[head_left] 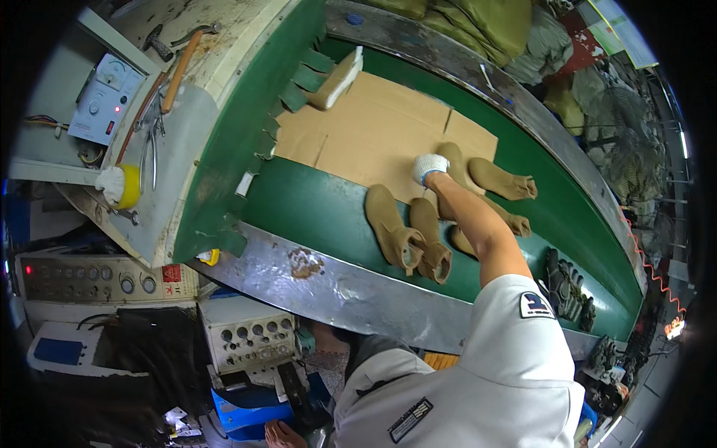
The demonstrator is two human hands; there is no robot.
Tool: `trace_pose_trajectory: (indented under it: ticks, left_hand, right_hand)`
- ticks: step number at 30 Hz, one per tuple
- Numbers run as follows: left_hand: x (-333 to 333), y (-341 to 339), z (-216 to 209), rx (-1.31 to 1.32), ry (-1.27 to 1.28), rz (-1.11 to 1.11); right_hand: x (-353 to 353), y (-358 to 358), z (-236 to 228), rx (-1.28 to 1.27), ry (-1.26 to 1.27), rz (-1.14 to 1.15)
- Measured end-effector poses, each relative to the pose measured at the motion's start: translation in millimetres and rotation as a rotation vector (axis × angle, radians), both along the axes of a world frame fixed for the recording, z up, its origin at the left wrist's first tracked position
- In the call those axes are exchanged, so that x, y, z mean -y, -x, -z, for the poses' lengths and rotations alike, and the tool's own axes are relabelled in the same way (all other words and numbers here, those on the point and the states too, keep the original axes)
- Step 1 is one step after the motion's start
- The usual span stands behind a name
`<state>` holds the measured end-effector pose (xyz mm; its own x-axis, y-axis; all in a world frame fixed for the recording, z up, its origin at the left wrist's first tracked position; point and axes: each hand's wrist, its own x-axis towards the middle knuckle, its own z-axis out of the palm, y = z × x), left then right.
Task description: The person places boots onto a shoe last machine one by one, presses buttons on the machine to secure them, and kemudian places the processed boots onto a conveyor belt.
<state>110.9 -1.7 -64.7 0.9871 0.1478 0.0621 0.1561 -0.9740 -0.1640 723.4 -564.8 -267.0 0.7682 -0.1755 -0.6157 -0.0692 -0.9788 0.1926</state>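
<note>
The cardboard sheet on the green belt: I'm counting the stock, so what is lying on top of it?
On the cardboard sheet lie tan boots, one under the gloved right hand, plus one at its far end. The arm hides part of them; the left hand is unseen.

- Green conveyor belt (314, 209) runs diagonally, edged by worn metal rails (351, 287).
- Flat brown cardboard sheet (373, 127) lies on the belt's upper part.
- Grey workbench (175, 142) at the belt's left edge carries a hammer (183, 63), pliers, a yellow tape roll (128, 187).
- Control boxes (97, 278) with knobs sit below the bench.
- Dim, cluttered floor at right.
</note>
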Motion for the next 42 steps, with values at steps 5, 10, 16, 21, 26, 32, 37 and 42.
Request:
trace_pose_trajectory:
  ticks: [5,10,16,21,26,32,37,42]
  left_hand:
    - [8.8,-11.3,-10.2,-0.182,0.035,-0.172]
    - [-9.8,-18.0,-3.0,-0.207,0.032,-0.137]
    - [18.3,-28.9,-13.6,-0.195,0.052,-0.32]
    - [21.3,-30.1,-17.7,-0.244,0.041,-0.299]
    - [4.8,-11.6,-3.4,-0.178,0.1,-0.296]
    - [17.0,-12.7,-12.6,-0.124,0.259,-0.442]
    - [13.9,-109.4,-21.7,0.145,1.216,-0.6]
    - [-29.0,-146.1,-55.7,0.466,1.8,-0.662]
  right_hand:
    - [-75.7,-106.7,14.1,0.257,-0.546,0.348]
    - [-125.8,-242.6,95.5,0.59,-0.838,0.674]
    - [-196.6,-300.9,110.7,0.919,-0.754,1.001]
    - [-147.4,-261.8,90.2,0.585,-1.659,1.076]
    - [-110.1,-109.2,24.4,0.02,-2.204,1.095]
    - [-186.9,137.5,-35.5,-0.437,-2.424,1.439]
    - [-309.8,253.8,-153.8,-0.929,-2.179,1.581]
    - [-382.7,358.1,-171.6,-1.081,-1.902,1.235]
